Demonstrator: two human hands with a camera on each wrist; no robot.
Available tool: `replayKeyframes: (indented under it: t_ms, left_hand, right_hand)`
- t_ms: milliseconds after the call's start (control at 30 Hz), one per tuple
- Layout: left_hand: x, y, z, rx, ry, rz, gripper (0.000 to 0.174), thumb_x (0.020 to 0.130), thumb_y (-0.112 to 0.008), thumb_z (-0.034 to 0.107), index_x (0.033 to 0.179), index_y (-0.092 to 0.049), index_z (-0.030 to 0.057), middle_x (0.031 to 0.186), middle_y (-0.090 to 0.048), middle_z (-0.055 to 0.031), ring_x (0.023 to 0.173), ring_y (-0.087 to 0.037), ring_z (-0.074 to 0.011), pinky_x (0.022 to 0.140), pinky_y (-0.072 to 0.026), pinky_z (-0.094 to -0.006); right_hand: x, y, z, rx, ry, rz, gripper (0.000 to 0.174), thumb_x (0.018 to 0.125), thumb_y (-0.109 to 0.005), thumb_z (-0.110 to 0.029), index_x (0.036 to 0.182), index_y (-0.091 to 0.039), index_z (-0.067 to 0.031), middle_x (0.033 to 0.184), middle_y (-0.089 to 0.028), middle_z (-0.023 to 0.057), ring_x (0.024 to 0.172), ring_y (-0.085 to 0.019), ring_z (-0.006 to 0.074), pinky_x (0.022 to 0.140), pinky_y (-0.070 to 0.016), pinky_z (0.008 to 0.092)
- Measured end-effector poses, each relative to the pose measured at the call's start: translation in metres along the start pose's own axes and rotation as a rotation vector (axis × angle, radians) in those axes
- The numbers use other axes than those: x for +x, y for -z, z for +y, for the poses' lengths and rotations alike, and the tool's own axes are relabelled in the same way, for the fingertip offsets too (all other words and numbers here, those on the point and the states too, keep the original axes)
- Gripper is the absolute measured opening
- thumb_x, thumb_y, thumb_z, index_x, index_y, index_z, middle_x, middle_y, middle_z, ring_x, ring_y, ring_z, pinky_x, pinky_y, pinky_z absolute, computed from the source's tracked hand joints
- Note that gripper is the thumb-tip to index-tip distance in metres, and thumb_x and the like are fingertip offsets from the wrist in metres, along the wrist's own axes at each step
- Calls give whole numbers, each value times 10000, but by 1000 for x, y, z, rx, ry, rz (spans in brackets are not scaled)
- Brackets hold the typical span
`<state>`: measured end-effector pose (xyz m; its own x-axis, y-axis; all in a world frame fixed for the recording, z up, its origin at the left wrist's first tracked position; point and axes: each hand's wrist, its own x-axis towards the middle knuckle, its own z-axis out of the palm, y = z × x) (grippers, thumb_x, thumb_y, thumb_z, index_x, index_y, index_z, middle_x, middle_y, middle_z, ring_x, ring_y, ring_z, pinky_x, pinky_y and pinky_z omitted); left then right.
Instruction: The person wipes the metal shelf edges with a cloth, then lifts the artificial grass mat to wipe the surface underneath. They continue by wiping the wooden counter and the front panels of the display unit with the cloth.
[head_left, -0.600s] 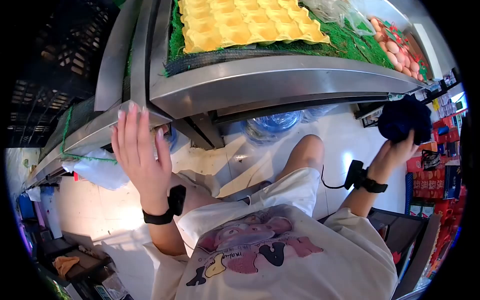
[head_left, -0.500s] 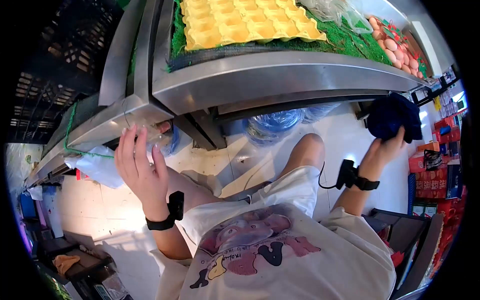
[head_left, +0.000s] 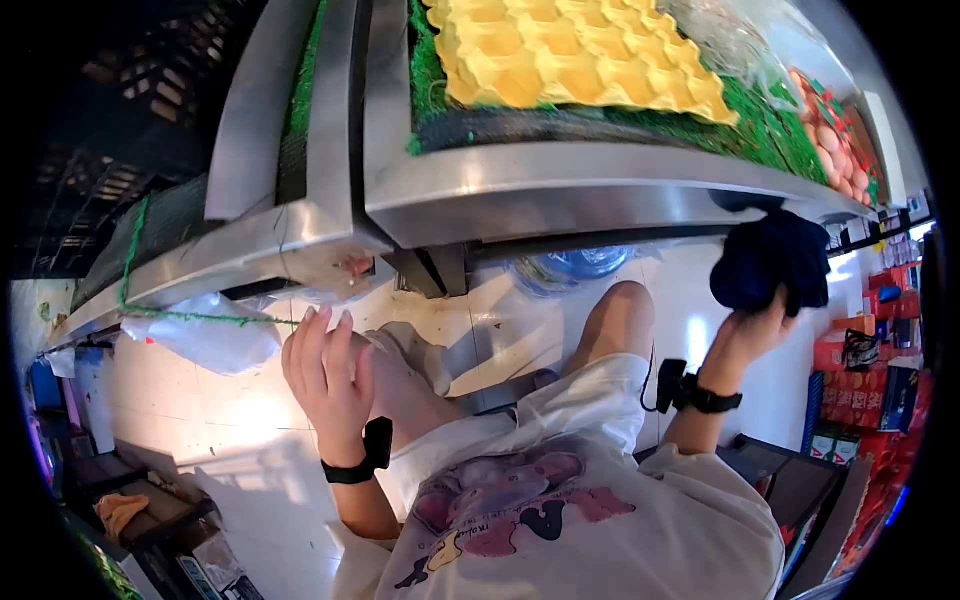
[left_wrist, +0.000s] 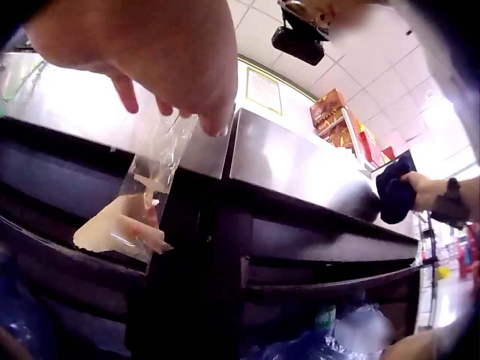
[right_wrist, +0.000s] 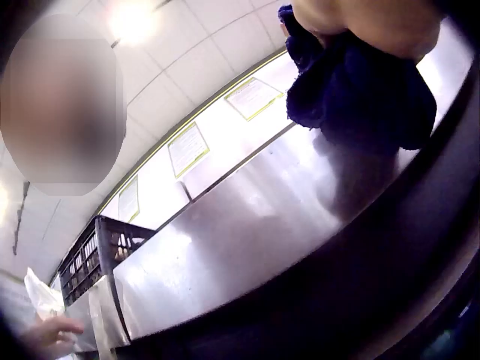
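My right hand (head_left: pixel 752 332) grips a bunched dark navy cloth (head_left: pixel 770 258) close to the right part of the stand's steel front panel (head_left: pixel 600 190). In the right wrist view the cloth (right_wrist: pixel 367 97) overlaps the shiny panel, dark smudge-like reflections beneath it. My left hand (head_left: pixel 330 375) is held up with loosely bent fingers, nothing in its grasp, below the corner where two steel panels meet. A clear plastic bag (left_wrist: pixel 154 180) with something pale inside hangs from the stand, just under the left fingers in the left wrist view.
On the stand lie a yellow egg tray (head_left: pixel 580 55) on green turf, a plastic bag and brown eggs (head_left: pixel 835 150). Black crates (head_left: pixel 120 130) stand at far left. A plastic-wrapped blue container (head_left: pixel 570 268) is below. Red boxes (head_left: pixel 860 355) fill the right side.
My right hand and the cloth have moved left along the panel. The left hand has dropped lower, away from the steel corner. The head view has shifted, too.
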<state>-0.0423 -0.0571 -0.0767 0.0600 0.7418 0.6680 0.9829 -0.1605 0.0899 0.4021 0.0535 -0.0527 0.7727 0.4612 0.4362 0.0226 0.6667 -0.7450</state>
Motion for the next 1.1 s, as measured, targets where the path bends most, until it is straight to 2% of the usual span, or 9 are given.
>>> replayKeyframes:
  t_ms: [133,200,400,500,533,633,833,967,1100]
  left_hand:
    - [12,-8,-9,55,-155,73,272,859,-645,169,1119,-602,100,1177,-555,-72,1133,-532,-288,943,-409,-484]
    - [22,-9,-10,18,-214,71,257,848,-663,177,1094,-618,117,1168,-559,-52,1108,-540,-269,934,-412,-476]
    - [41,-17,2,-82,-381,93,245,760,-724,166,996,-658,157,1010,-631,1,910,-599,-202,800,-470,-376]
    - [47,-33,9,-237,-340,-147,195,785,-708,181,962,-650,124,911,-633,-19,821,-605,-201,756,-482,-359]
    - [45,-39,14,-259,-273,-267,151,823,-680,182,926,-641,79,849,-623,-55,790,-609,-229,740,-494,-351]
    - [32,-71,32,-722,434,-637,156,889,-635,191,957,-627,51,881,-652,-56,832,-633,-215,768,-500,-334]
    - [17,-143,36,-1538,1044,-685,295,945,-589,221,1149,-528,16,1139,-624,-82,1053,-596,-178,914,-475,-317]
    - [23,-147,57,-2015,1091,-487,187,921,-620,160,1039,-546,36,1073,-609,-95,1047,-606,-206,940,-494,-356]
    - [19,-173,68,-1887,1179,-329,166,901,-650,161,917,-518,61,907,-621,-72,917,-638,-182,902,-519,-327]
  right_hand:
    - [26,-22,-25,-114,71,-123,344,876,-583,-33,1217,-550,-7,1168,-610,151,1005,-616,275,884,-528,393]
    - [41,-31,-34,-266,133,-36,344,882,-588,-59,1216,-552,12,1174,-609,139,1017,-609,252,883,-524,375]
    - [25,-31,-35,-26,12,45,324,901,-593,-94,1207,-552,5,1177,-602,140,1011,-610,244,905,-514,355]
    - [-5,-16,-24,108,-33,34,328,911,-584,-113,1218,-544,-5,1166,-604,145,1011,-617,254,893,-528,360]
    - [-17,-12,-24,111,-52,61,323,914,-581,-118,1216,-546,-7,1162,-605,144,1012,-618,255,891,-530,358]
    - [-47,-4,-37,9,-153,189,324,926,-560,-129,1228,-535,-17,1151,-607,137,1017,-619,260,891,-529,354]
    - [-54,45,-24,-32,-205,108,324,880,-551,-4,1204,-538,2,1142,-613,139,1006,-621,257,883,-521,359]
    - [-56,55,-24,-93,-188,19,305,908,-555,-24,1211,-542,5,1147,-612,129,1033,-600,231,930,-480,341]
    - [-65,56,-33,-103,-220,10,304,882,-553,21,1185,-562,-3,1128,-614,102,1021,-590,201,921,-468,316]
